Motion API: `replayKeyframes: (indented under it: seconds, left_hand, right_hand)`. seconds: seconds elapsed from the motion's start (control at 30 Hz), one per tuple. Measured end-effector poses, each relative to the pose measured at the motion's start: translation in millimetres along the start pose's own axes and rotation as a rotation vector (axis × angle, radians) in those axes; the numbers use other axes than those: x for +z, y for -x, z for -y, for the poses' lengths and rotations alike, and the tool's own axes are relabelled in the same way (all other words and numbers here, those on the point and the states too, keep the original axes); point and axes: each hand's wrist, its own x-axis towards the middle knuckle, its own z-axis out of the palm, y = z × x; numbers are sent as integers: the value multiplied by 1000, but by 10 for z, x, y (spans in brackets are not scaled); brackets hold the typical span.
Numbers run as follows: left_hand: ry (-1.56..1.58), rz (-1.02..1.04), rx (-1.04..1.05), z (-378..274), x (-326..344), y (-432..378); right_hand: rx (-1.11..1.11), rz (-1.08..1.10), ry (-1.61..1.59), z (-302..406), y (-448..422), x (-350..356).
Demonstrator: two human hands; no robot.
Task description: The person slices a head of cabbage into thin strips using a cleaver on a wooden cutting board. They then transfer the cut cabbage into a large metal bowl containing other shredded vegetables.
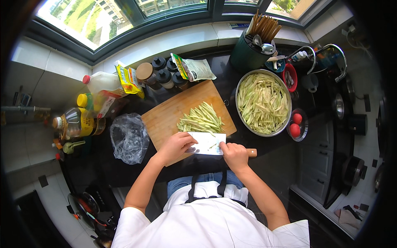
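My right hand (235, 156) grips the wooden handle (252, 152) of a cleaver close to its blade. The broad steel blade (206, 143) lies nearly flat over the near edge of a wooden cutting board (161, 114), with a few pale green bits on it. My left hand (177, 146) is at the left end of the blade, its fingertips on or just above the steel; whether they pinch anything is hard to tell. Just beyond the blade a pile of pale green vegetable strips (201, 119) lies on the board. A large metal bowl (238, 114) to the right holds many similar strips.
A clear plastic bag (129, 138) lies left of the board. Oil bottles (83, 122), seasoning jars (163, 76) and food packets (198, 69) stand behind and left. Beyond the bowl is a green chopstick holder (248, 55). Right of it, a glass dish holds two red tomatoes (295, 130).
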Motion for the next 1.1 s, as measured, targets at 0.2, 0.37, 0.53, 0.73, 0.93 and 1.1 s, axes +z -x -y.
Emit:
replayKeyframes:
  seconds: [0.2,0.37,0.53,0.73,0.93,1.1]
  left_hand:
    - [-21,-170,-57,-69,-110,227]
    - [-9,-92,47,81,-93,374]
    - [90,12,-34,341,-7,206]
    - [-10,1,-129,680,-55,-82]
    - [24,21,104,177,-112,12]
    - [-155,-21,-17,423,19,-59]
  right_hand:
    - [0,2,-8,-42,-42,-55]
    - [19,20,-23,-18,-8,-75]
    - [-28,7,-22,10,27,-96]
    - [-9,29,-56,69,46,-120]
    - [21,5,-39,49,65,-109]
    - [-45,-16,-15,56,24,-114]
